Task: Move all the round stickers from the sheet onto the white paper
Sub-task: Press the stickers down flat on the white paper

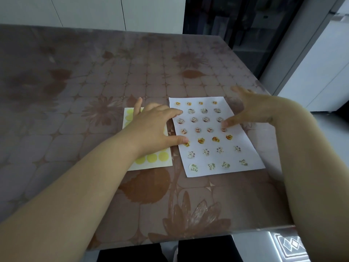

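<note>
The white paper (pixel 251 156) lies flat just right of the left hand (pixel 151 127) and reaches under the right hand (pixel 253 110). It carries round stickers (pixel 205 119) in seven rows of four, floral and orange. The pale sticker sheet (pixel 152 157), marked with yellow circles, lies flat beneath the left palm.

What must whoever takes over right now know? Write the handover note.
Left hand: open, spread over the sticker sheet, thumb and forefinger tips on the white paper near its left edge.
Right hand: open over the paper's right side, thumb tip at one of the stickers.
Done: seven rows of four patterned stickers lie on the paper.
Left: the sheet shows only plain yellow circles where visible; the hand hides the rest, so check under it.
</note>
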A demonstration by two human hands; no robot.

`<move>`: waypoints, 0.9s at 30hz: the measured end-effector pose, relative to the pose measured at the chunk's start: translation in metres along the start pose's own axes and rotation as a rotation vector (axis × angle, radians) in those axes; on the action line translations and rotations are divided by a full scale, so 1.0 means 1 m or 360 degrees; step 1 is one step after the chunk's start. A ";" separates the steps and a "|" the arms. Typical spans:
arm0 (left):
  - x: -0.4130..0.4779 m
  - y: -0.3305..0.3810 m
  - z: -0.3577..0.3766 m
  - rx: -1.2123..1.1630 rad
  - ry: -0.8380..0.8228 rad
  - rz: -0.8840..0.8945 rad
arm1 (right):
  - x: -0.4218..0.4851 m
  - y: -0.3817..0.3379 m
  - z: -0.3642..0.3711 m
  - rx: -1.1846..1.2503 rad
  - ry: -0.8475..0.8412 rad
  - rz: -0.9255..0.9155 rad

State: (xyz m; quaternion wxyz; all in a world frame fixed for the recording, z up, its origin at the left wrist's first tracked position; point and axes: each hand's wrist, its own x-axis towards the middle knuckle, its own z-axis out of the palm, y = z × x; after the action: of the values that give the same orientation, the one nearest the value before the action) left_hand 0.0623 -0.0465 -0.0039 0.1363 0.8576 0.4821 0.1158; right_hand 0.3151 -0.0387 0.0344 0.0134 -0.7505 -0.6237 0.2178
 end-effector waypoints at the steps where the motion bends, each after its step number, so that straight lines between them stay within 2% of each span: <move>1: 0.000 0.000 0.000 0.0003 -0.0004 -0.0002 | 0.000 0.002 -0.001 -0.0020 -0.0015 0.0012; 6: 0.001 0.001 0.000 0.0024 -0.0029 -0.0014 | -0.002 -0.002 0.000 -0.0055 -0.0025 -0.0011; 9: 0.000 0.001 0.000 0.0026 -0.0032 -0.0006 | -0.007 -0.012 0.000 0.0080 -0.0060 -0.0100; 12: 0.001 0.001 -0.001 0.0042 -0.0027 0.0001 | -0.017 -0.039 0.012 0.0121 -0.0111 -0.0280; 15: 0.002 0.001 0.000 0.0064 -0.0005 0.0005 | -0.023 -0.064 0.031 -0.0031 -0.0134 -0.0479; 22: 0.005 -0.002 0.000 0.0073 0.0029 0.0040 | -0.017 -0.076 0.039 -0.0242 -0.0119 -0.0401; 27: 0.005 -0.003 0.000 0.0077 0.0016 0.0059 | -0.016 -0.056 0.025 -0.0048 -0.0178 -0.0387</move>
State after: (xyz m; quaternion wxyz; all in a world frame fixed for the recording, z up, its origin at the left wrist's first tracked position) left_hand 0.0623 -0.0408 -0.0051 0.1108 0.8689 0.4695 0.1109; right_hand 0.2523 -0.0472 0.0330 -0.0064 -0.6562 -0.7131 0.2467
